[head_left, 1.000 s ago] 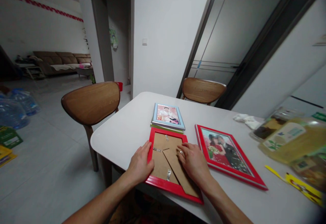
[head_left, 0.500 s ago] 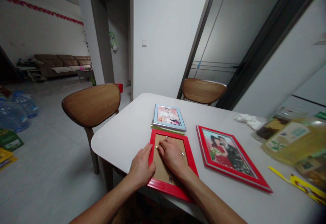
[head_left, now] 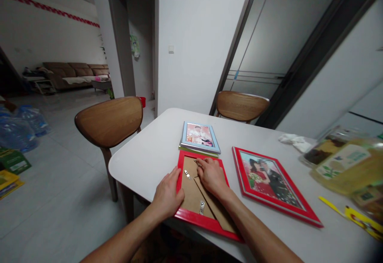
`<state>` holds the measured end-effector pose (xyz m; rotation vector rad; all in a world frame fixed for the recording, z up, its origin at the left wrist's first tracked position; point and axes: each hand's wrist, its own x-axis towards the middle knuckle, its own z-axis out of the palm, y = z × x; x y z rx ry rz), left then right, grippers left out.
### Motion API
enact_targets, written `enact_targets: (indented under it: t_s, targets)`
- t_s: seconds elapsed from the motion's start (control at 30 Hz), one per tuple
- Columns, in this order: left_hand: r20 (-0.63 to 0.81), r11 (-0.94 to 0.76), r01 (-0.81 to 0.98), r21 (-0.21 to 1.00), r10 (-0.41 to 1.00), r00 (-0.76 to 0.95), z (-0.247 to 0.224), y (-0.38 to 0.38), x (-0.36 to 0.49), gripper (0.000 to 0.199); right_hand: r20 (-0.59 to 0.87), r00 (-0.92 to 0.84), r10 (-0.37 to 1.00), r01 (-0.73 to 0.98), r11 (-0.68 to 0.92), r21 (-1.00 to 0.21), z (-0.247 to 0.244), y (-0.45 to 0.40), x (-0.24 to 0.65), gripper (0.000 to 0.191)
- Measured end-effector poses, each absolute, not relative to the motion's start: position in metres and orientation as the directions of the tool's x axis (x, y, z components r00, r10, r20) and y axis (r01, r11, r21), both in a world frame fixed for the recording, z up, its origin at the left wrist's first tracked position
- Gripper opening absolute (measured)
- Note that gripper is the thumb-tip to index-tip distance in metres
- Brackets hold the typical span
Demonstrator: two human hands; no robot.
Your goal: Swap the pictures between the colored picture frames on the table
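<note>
A red picture frame (head_left: 209, 226) lies face down at the table's near edge, its brown backing board (head_left: 191, 193) showing. My left hand (head_left: 168, 191) grips the frame's left side, thumb over the edge and fingers along the rail. With bent fingers, my right hand (head_left: 212, 175) pinches at a small metal clip (head_left: 196, 162) near the top of the backing. Two more clips show on the board, a left one (head_left: 187, 174) and a lower one (head_left: 202, 207). A brown stand flap (head_left: 215, 205) slants across the right part, partly under my right forearm.
Beyond the frame lies a light-blue framed photo (head_left: 200, 136) on a stack. To the right is another red framed photo (head_left: 272, 185), face up. A white cloth (head_left: 295, 141), an oil jug (head_left: 341, 167) and a yellow item (head_left: 362, 221) sit at the right. Wooden chairs (head_left: 110, 121) flank the table (head_left: 143, 163).
My right hand has moved from the left clip to the top clip. The stand flap now shows beside it. My left hand keeps its hold on the frame.
</note>
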<state>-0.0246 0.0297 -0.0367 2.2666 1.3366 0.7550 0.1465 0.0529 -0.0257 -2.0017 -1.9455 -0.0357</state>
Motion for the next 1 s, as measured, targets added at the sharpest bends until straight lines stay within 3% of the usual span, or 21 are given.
enact_targets:
  t_s: [0.17, 0.3, 0.53, 0.83, 1.0]
  targets:
    - [0.261, -0.46, 0.653, 0.601, 0.886, 0.383, -0.039, 0.03, -0.025, 0.056, 0.197, -0.174, 0.965, 0.882, 0.241, -0.404, -0.017, 0.011, 0.154, 0.031]
    - [0.26, -0.456, 0.653, 0.605, 0.888, 0.379, -0.04, 0.031, -0.024, 0.057, 0.109, -0.294, 0.95, 0.81, 0.308, -0.499, -0.015, -0.018, 0.161, 0.03]
    - [0.245, -0.448, 0.666, 0.596, 0.892, 0.38, -0.04, 0.029, -0.024, 0.056, 0.133, -0.24, 0.962, 0.83, 0.274, -0.486, -0.021, -0.018, 0.154, 0.017]
    - [0.255, -0.457, 0.652, 0.605, 0.887, 0.385, -0.04, 0.029, -0.025, 0.057, 0.1, -0.317, 0.943, 0.811, 0.324, -0.487, -0.014, -0.025, 0.158, 0.025]
    - [0.246, -0.447, 0.663, 0.601, 0.892, 0.379, -0.039, 0.028, -0.025, 0.056, 0.139, -0.232, 0.963, 0.84, 0.271, -0.471, -0.016, -0.019, 0.151, 0.018]
